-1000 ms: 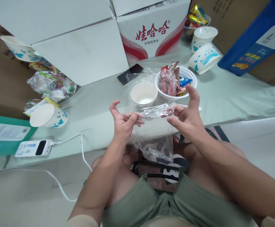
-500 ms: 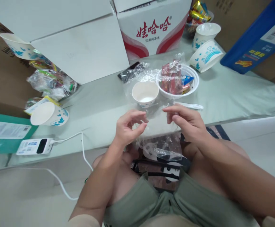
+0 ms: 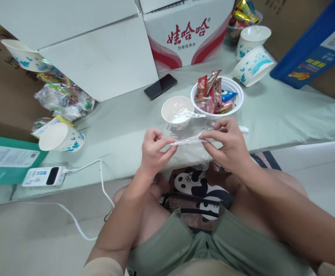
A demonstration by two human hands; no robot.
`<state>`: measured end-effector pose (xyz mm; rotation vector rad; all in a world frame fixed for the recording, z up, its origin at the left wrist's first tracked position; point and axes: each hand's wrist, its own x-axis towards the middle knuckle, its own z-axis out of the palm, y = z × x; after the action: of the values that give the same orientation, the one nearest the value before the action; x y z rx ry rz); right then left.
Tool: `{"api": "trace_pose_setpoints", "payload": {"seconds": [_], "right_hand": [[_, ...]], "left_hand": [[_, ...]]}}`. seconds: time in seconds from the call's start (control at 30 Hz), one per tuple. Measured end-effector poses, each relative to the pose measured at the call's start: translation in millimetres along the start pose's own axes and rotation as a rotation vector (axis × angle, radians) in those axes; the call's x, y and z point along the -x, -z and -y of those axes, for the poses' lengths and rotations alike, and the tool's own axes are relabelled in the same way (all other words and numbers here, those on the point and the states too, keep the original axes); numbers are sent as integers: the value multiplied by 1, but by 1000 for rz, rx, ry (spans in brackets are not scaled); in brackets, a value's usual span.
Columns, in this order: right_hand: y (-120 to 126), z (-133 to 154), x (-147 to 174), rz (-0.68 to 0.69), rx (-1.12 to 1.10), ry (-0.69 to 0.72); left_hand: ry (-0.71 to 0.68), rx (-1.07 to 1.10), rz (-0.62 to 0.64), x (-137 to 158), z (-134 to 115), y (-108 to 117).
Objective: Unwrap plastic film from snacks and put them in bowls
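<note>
Between my two hands a clear plastic bag (image 3: 188, 140) is stretched along one edge. My left hand (image 3: 157, 149) pinches one end of that edge, and my right hand (image 3: 227, 140) pinches the other. Just beyond the bag stands a white paper cup (image 3: 177, 109), upright; part of the film shows over its right side. A white plastic bowl (image 3: 240, 100) holding several small red and blue snack packets (image 3: 213, 92) is right of the cup. Partly behind my right hand lies a white, thin object (image 3: 243, 129), its kind unclear.
A dark phone (image 3: 160, 86) lies by the white carton (image 3: 190, 42). Two patterned paper cups (image 3: 253, 67) are at the back right, near a blue container (image 3: 308, 53). On the left are a tipped cup (image 3: 58, 137), wrapped snacks (image 3: 65, 99) and a white power bank (image 3: 44, 176) with cable.
The clear bag has come down off the phone and bowl and is now drawn taut between my fingers. Both hands went from loosely curled to pinching its edge.
</note>
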<state>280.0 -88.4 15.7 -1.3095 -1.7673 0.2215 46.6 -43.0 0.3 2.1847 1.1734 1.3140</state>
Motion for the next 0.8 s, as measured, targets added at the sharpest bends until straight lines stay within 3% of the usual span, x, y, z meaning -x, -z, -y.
{"api": "trace_pose_setpoints", "payload": {"seconds": [0.1, 0.17, 0.23, 0.33, 0.43, 0.5, 0.57, 0.63, 0.73, 0.8], "right_hand": [[4, 8, 0, -28, -30, 57], [6, 13, 0, 78, -154, 43], [7, 17, 1, 182, -283, -76], [4, 16, 1, 217, -488, -354], [-1, 11, -1, 129, -695, -537], [-5, 8, -3, 147, -787, -580], [-8, 8, -4, 267, -816, -608], [-10, 9, -4, 341, -807, -648], [-13, 9, -5, 287, -819, -714], [-13, 9, -5, 308, -813, -725]], "left_hand": [[-58, 24, -88, 1, -5, 1], [-56, 188, -32, 0, -9, 3], [1, 387, 86, 0, -13, 5], [218, 627, 288, 0, -15, 3], [495, 780, 305, 0, -12, -3], [620, 856, 243, -2, -9, -6], [700, 924, 201, -4, -8, -7], [773, 966, 251, -7, -7, -6], [845, 929, 395, -9, -4, -5], [857, 875, 415, -8, -1, -5]]}}
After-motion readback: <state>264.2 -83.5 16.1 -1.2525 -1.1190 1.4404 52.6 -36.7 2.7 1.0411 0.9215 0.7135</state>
